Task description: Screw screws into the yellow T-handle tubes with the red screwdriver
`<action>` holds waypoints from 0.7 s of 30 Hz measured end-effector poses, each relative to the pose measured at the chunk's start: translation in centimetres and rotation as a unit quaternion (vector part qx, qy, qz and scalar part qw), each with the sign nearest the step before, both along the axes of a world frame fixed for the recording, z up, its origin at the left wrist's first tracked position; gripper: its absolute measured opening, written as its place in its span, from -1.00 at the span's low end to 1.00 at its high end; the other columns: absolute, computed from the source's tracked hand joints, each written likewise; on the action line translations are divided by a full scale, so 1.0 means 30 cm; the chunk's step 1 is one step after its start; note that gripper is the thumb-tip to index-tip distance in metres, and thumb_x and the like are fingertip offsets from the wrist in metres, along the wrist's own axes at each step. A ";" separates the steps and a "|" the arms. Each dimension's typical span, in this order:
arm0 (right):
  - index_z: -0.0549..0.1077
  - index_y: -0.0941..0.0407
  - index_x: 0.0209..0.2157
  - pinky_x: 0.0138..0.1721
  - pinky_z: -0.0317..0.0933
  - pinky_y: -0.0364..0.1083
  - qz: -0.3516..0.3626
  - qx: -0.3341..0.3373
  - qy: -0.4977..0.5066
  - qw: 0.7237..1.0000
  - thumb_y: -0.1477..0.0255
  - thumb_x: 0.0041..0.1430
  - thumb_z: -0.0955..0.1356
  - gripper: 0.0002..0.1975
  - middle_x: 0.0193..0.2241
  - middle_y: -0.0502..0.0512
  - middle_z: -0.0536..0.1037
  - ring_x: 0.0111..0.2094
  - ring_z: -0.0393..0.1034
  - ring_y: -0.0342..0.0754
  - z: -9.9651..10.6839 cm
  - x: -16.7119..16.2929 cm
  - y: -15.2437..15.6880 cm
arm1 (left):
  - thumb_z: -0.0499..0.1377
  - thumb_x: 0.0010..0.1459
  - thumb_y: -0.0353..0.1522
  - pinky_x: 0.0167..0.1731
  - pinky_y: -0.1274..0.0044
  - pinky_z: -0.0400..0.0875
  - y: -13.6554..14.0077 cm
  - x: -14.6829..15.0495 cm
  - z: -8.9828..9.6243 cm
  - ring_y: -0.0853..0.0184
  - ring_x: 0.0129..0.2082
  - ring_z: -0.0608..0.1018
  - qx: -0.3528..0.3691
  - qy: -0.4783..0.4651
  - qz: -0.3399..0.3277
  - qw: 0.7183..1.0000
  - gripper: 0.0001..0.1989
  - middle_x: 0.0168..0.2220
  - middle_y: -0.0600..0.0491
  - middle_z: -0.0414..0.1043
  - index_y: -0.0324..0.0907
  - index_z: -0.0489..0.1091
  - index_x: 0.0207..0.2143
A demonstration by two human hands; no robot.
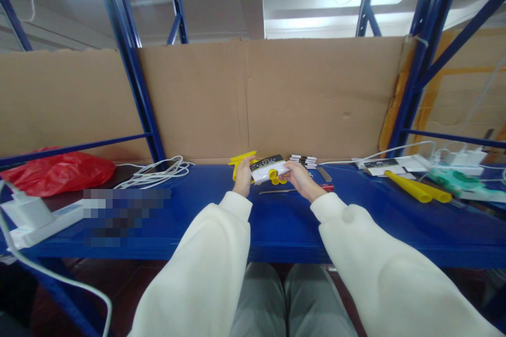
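Observation:
Both hands hold a small flat packet (pixel 261 170), white with a black printed band, above the blue tabletop. My left hand (pixel 243 178) grips its left end, fingers closed. Fingers of my right hand (pixel 301 179) pinch the right end. Short yellow tubes (pixel 273 175) show their round ends at the packet's lower edge; whether they are in it or behind it I cannot tell. More yellow tubes (pixel 242 157) lie beyond my left hand. A thin tool with a red handle (pixel 327 188) lies under my right wrist. Behind that hand is a stack of black-and-white packets (pixel 303 160).
Two long yellow tubes (pixel 415 189) lie at the right beside a green-and-white bundle (pixel 458 181). A short grey strip (pixel 324 174) rests near the stack. Coiled white cable (pixel 166 171), a red plastic bag (pixel 59 171) and a power strip (pixel 59 218) occupy the left. Cardboard (pixel 316 100) walls the back.

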State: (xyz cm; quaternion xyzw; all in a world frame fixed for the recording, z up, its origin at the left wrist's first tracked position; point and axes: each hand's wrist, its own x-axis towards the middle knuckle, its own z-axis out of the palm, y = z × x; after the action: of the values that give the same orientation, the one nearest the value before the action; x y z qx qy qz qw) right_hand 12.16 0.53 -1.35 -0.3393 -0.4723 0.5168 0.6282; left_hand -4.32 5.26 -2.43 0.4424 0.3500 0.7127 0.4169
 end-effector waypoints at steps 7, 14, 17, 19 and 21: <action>0.38 0.09 -0.53 -0.39 0.41 -0.12 0.031 0.042 0.025 0.998 0.49 -0.03 0.41 -0.89 -0.55 -0.01 0.54 -0.50 0.44 -0.10 -0.011 0.003 0.018 | 0.04 0.32 -0.24 -0.39 0.51 0.51 -0.048 0.004 0.034 0.26 -0.41 0.65 -0.091 -0.049 -0.057 0.993 -0.65 -0.35 -0.06 0.62 -0.24 0.57 -0.20; 0.39 0.08 -0.47 -0.39 0.39 -0.11 0.057 0.077 0.045 0.994 0.45 -0.01 0.44 -0.87 -0.48 0.01 0.56 -0.44 0.46 -0.08 -0.019 0.010 0.028 | 0.02 0.30 -0.20 -0.51 0.49 0.53 -0.052 0.010 0.044 0.19 -0.43 0.68 -0.126 -0.090 -0.095 0.983 -0.61 -0.38 -0.06 0.63 -0.21 0.55 -0.09; 0.39 0.08 -0.47 -0.41 0.38 -0.13 0.062 0.077 0.064 0.993 0.44 0.01 0.44 -0.87 -0.46 0.01 0.57 -0.45 0.45 -0.09 -0.019 0.014 0.034 | 0.13 0.15 -0.29 -0.65 0.56 0.44 -0.066 0.015 0.049 0.19 -0.45 0.66 -0.129 -0.047 -0.080 0.987 -0.70 -0.45 -0.03 0.61 -0.20 0.54 -0.14; 0.38 0.08 -0.48 -0.41 0.38 -0.13 0.062 0.075 0.069 0.993 0.44 0.00 0.45 -0.85 -0.48 0.01 0.57 -0.47 0.44 -0.10 -0.016 0.014 0.032 | 0.20 0.03 -0.34 -0.67 0.61 0.41 -0.081 0.016 0.049 0.20 -0.44 0.66 -0.110 -0.011 -0.084 0.990 -0.74 -0.43 -0.01 0.62 -0.18 0.54 -0.20; 0.39 0.08 -0.48 -0.40 0.39 -0.13 0.063 0.073 0.058 0.994 0.42 -0.01 0.47 -0.83 -0.49 0.00 0.57 -0.48 0.44 -0.10 -0.012 0.013 0.026 | 0.24 -0.05 -0.37 -0.67 0.63 0.39 -0.094 0.013 0.046 0.21 -0.41 0.67 -0.090 0.005 -0.092 0.992 -0.78 -0.38 -0.01 0.64 -0.16 0.52 -0.27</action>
State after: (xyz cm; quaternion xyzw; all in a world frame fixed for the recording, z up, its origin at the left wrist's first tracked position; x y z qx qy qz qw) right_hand 12.56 1.31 -1.72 -0.2316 -0.4915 0.5388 0.6438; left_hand -3.92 2.42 -1.04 0.4374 0.3721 0.6346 0.5171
